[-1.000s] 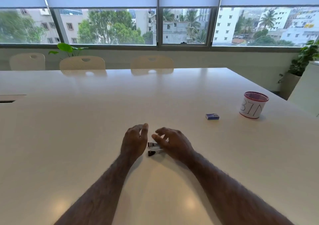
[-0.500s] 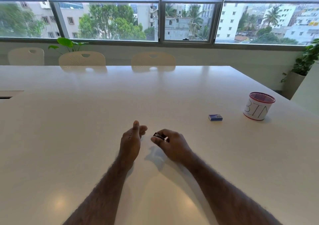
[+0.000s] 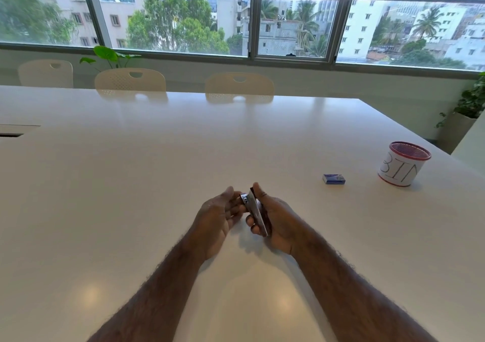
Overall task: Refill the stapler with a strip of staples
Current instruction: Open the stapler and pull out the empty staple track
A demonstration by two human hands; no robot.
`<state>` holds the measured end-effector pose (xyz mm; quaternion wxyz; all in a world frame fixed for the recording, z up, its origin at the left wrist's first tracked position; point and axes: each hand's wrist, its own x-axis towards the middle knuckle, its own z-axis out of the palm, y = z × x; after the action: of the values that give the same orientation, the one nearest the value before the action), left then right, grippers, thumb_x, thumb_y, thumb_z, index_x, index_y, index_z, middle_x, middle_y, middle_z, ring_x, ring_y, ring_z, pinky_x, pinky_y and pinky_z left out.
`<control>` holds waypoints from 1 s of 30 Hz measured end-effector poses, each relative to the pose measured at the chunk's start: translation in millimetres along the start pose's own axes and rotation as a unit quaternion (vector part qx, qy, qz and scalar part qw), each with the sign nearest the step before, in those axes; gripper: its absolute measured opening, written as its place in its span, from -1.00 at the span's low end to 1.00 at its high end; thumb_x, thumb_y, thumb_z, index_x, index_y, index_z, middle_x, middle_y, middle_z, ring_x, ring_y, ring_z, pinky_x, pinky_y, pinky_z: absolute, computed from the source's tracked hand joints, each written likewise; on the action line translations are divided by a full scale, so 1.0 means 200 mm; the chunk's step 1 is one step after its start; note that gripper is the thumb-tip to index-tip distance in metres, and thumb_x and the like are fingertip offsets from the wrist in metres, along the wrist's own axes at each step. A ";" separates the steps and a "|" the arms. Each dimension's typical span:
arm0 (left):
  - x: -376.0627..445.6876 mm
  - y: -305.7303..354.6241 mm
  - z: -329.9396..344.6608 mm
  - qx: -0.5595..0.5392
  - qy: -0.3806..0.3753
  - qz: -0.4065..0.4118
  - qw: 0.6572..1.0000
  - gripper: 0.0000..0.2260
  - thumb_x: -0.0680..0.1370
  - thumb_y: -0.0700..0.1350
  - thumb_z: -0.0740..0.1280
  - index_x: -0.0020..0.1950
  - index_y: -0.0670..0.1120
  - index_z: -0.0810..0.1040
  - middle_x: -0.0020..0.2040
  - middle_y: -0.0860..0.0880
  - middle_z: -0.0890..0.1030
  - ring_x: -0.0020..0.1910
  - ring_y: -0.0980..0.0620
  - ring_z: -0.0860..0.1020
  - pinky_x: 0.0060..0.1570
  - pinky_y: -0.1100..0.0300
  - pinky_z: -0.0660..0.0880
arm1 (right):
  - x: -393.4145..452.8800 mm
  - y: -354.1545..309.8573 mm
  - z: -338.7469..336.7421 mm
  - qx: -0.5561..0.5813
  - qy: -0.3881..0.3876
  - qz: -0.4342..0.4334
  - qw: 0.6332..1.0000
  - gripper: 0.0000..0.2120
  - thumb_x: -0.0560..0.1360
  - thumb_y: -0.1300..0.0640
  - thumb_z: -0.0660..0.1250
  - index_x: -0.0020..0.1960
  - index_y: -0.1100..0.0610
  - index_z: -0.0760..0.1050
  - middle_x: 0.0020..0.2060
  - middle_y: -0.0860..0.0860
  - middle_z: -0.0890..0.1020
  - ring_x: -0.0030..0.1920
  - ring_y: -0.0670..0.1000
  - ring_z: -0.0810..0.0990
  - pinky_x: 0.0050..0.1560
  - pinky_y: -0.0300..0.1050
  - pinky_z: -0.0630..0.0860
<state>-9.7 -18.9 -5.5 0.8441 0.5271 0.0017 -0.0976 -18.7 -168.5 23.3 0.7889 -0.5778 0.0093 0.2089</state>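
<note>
A small metal and black stapler (image 3: 254,212) is held above the white table (image 3: 183,158), standing on edge with its front end pointing away from me. My right hand (image 3: 275,218) is wrapped around its right side, thumb on top. My left hand (image 3: 220,213) is just left of it, palm turned up, fingertips touching the stapler's front end. A small blue staple box (image 3: 333,178) lies on the table to the right, well away from both hands. I see no loose strip of staples.
A white cup with a red rim marked BIN (image 3: 401,163) stands at the right near the table edge, beyond the blue box. Cream chairs (image 3: 238,86) line the far side. A potted plant (image 3: 469,111) stands off the right corner.
The stapler went from lying on the table between my hands to being lifted and turned on edge in my right hand. My left hand turned palm up and closed in on it.
</note>
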 end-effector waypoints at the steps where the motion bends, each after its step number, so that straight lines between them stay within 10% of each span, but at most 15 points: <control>1: -0.01 -0.01 0.01 0.001 -0.038 -0.001 0.999 -0.68 0.57 0.04 0.28 -0.04 -0.23 0.58 -0.28 -0.08 0.59 -0.28 -0.02 0.55 -0.08 0.10 0.55 | 0.00 0.00 0.01 0.008 0.004 0.005 1.000 -0.50 0.56 -0.18 0.22 -0.04 0.29 0.59 -0.31 0.13 0.62 -0.43 0.00 0.51 -0.53 -0.22 0.43; 9: -0.05 -0.05 0.11 -0.059 -0.028 -0.022 0.998 -0.63 0.48 0.02 0.37 0.10 -0.26 0.59 -0.38 -0.03 0.56 -0.50 0.12 0.47 -0.55 0.28 0.44 | 0.06 0.09 0.10 -0.077 0.116 -0.088 0.986 -0.49 0.58 -0.21 0.13 -0.01 0.26 0.50 -0.39 0.13 0.59 -0.45 0.07 0.54 -0.46 -0.08 0.54; 17: -0.04 -0.08 0.21 -0.236 0.028 -0.015 0.971 -0.58 0.51 0.08 0.34 0.19 -0.22 0.57 0.01 -0.14 0.66 0.09 -0.06 0.60 0.30 0.00 0.42 | 0.11 0.12 0.16 -0.369 0.270 -0.244 0.855 -0.57 0.53 -0.33 0.08 -0.24 0.01 0.38 -0.40 -0.07 0.58 -0.37 -0.14 0.57 -0.34 -0.09 0.54; 30: 0.00 -0.10 0.24 -0.300 0.058 -0.027 0.952 -0.74 0.52 0.02 0.32 -0.04 -0.18 0.60 -0.21 -0.08 0.64 -0.19 0.03 0.63 -0.14 0.15 0.57 | 0.12 0.16 0.20 -0.273 0.328 -0.292 0.856 -0.64 0.58 -0.16 0.17 -0.25 0.05 0.39 -0.39 -0.02 0.58 -0.34 -0.08 0.57 -0.24 0.02 0.58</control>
<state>-17.4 -70.5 -1.9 0.9589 0.2537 0.0941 -0.0847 -15.9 -116.3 1.8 0.5753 -0.7813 0.0415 -0.2385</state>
